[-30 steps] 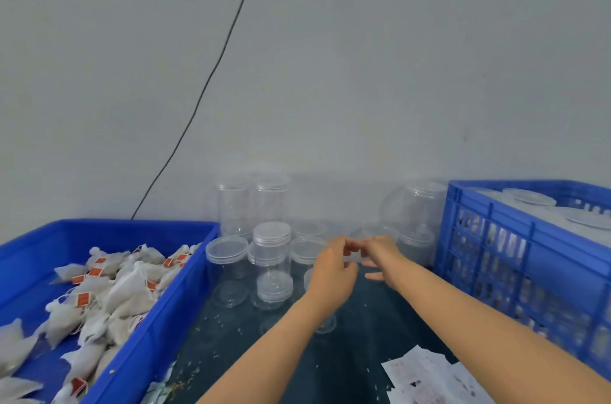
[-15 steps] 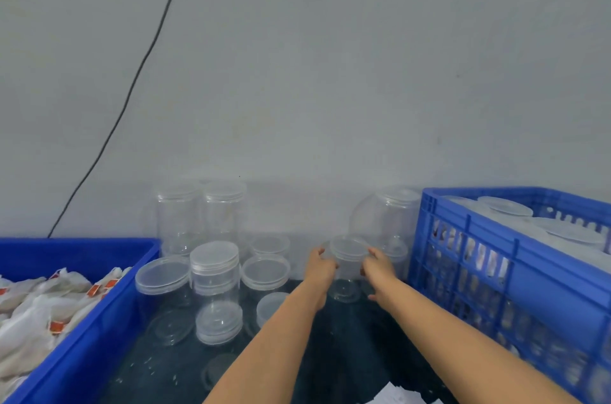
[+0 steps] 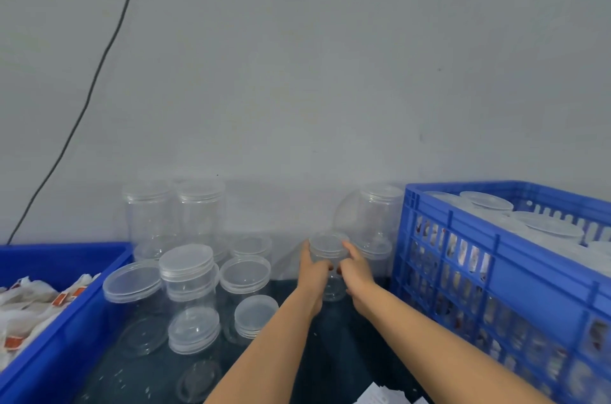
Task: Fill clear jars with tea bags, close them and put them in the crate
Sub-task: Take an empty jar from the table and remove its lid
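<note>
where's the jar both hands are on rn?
Head view, right of centre: the small clear jar stands on the dark table, gripped between the left hand and right hand, just left of the blue crate.

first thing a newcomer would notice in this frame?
Both hands, left hand and right hand, grip one small clear jar at centre, lid on. Left of it stands a cluster of empty jars; the blue crate of lidded jars fills the right, the tea bag bin lower left.
</note>
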